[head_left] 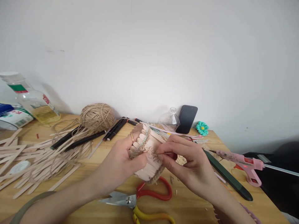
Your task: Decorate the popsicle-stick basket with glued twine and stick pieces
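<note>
My left hand (119, 163) grips a small craft-stick basket (145, 171) by its rim, thumb pressed on the side wall. The basket is tilted over, with rounded stick ends along the top and glittery trim and twine around it. A pale flower-shaped decoration (149, 150) sits on its wall near my thumb. My right hand (190, 163) is closed in a pinch right at that wall; whatever lies between the fingertips is too small to make out. Below the basket, scissors (130, 200) with one red and one yellow handle lie with their blades apart.
A pink glue gun (245, 165) lies at the right edge, beside a dark green case (230, 177). Loose craft sticks (42, 161) cover the left side, near a twine ball (97, 116) and black markers (115, 129). A phone (187, 119) and a bottle (39, 105) stand by the wall.
</note>
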